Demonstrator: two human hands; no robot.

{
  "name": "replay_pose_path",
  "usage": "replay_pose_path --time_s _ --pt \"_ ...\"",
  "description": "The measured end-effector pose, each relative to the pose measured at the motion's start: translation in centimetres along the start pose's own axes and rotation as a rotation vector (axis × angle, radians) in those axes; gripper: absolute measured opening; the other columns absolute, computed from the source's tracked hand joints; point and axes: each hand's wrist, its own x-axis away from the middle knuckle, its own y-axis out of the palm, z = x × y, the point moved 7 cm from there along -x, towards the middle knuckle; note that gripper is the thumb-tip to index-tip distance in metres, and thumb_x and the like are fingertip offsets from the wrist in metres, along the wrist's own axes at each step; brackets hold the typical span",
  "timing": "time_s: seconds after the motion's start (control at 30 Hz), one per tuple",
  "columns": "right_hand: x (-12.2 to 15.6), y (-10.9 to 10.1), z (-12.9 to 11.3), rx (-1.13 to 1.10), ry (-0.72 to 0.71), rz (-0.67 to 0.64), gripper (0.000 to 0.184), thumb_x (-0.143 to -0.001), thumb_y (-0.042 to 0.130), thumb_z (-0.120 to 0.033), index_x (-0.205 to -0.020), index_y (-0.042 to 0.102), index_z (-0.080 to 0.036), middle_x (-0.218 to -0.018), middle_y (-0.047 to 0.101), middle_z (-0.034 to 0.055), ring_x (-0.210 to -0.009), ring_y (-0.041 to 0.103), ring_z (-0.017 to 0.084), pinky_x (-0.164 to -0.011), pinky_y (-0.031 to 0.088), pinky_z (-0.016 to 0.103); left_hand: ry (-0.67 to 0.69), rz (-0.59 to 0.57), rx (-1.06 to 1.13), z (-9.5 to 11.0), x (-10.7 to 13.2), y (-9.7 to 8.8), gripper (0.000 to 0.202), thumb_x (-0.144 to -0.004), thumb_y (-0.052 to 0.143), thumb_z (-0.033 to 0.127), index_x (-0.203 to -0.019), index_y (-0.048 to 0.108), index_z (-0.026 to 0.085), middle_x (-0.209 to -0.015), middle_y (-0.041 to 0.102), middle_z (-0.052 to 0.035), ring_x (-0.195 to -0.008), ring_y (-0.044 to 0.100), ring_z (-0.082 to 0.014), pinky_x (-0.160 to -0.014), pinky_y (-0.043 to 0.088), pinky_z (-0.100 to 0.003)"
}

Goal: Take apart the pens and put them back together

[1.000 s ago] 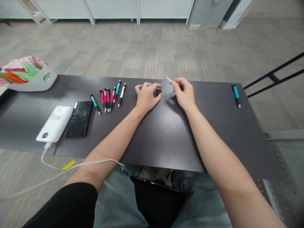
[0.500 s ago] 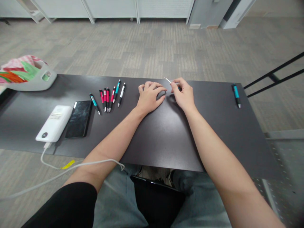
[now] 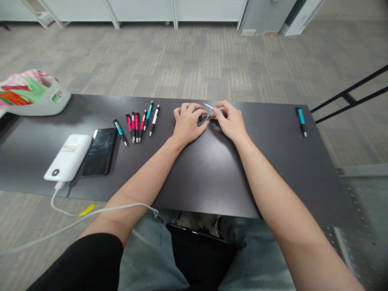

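Note:
My left hand (image 3: 187, 121) rests curled on the dark table (image 3: 212, 169) near its far edge, fingers pinched on a small black pen part (image 3: 202, 117). My right hand (image 3: 230, 120) is right beside it, fingers pinched on a thin white pen refill (image 3: 208, 106) that points up and to the left. The fingertips of both hands nearly touch. What else lies between the fingers is hidden.
Several red, teal and white pens (image 3: 138, 123) lie in a row left of my hands. A teal pen (image 3: 301, 120) lies alone at the far right. A black phone (image 3: 100, 151), a white power bank (image 3: 68, 157) with cable and a grey bag (image 3: 33, 97) sit at the left.
My right hand has moved left toward my left hand, and the white refill has come down from above the table edge to the black part. The left hand has barely shifted.

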Motion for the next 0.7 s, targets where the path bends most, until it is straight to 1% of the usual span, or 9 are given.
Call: replay_pose_path --time_s 0.1,0.17,0.27,0.37,0.5,0.7 --pt "0.01 -0.20 0.05 -0.008 0.005 0.032 0.033 -0.119 0.080 -0.064 -0.108 0.077 -0.034 -0.096 0.092 0.0028 -0.090 0.080 0.029 -0.097 0.064 0.043 -0.001 0.006 0.011 -0.14 -0.08 0.04 0.028 -0.107 0.088 0.034 -0.134 0.094 0.040 -0.160 0.085 -0.0110 -0.157 0.059 -0.0490 -0.134 0.041 -0.077" --pt "0.00 -0.25 0.25 -0.003 0.011 0.050 0.031 -0.119 0.079 -0.063 -0.108 0.077 -0.034 -0.095 0.091 0.0030 -0.091 0.080 0.030 -0.096 0.064 0.043 -0.003 0.007 0.014 -0.24 -0.16 0.13 0.029 -0.109 0.088 0.038 -0.136 0.094 0.042 -0.160 0.084 -0.0113 -0.156 0.059 -0.0493 -0.132 0.042 -0.077" --pt "-0.04 -0.16 0.52 0.019 0.008 0.056 0.029 -0.120 0.080 -0.060 -0.108 0.076 -0.034 -0.094 0.090 0.0024 -0.093 0.082 0.030 -0.096 0.064 0.043 -0.002 0.013 0.009 -0.37 -0.27 0.19 0.019 -0.110 0.088 0.040 -0.127 0.094 0.042 -0.158 0.084 -0.0114 -0.156 0.058 -0.0496 -0.131 0.042 -0.078" --pt "-0.05 0.00 0.53 0.025 -0.005 0.039 0.030 -0.120 0.081 -0.061 -0.107 0.076 -0.034 -0.095 0.091 0.0022 -0.095 0.083 0.031 -0.097 0.064 0.043 -0.011 0.018 0.009 -0.50 -0.32 0.12 0.012 -0.109 0.087 0.032 -0.116 0.093 0.040 -0.156 0.084 -0.0108 -0.157 0.058 -0.0490 -0.131 0.042 -0.078" --pt "-0.02 0.16 0.30 0.005 -0.009 0.005 0.029 -0.119 0.081 -0.060 -0.107 0.077 -0.034 -0.100 0.093 0.0032 -0.096 0.083 0.030 -0.099 0.064 0.044 -0.033 0.011 -0.007 -0.55 -0.30 -0.06 0.012 -0.107 0.084 0.023 -0.108 0.088 0.035 -0.152 0.085 -0.0116 -0.157 0.061 -0.0482 -0.133 0.041 -0.077" --pt "-0.02 0.50 0.15 -0.001 -0.017 -0.037 0.024 -0.119 0.081 -0.055 -0.109 0.077 -0.034 -0.108 0.096 0.0029 -0.100 0.086 0.030 -0.103 0.064 0.044 -0.028 0.015 -0.015 -0.23 -0.24 -0.26 0.014 -0.107 0.084 0.020 -0.103 0.084 0.033 -0.149 0.086 -0.0114 -0.155 0.062 -0.0468 -0.132 0.042 -0.076"
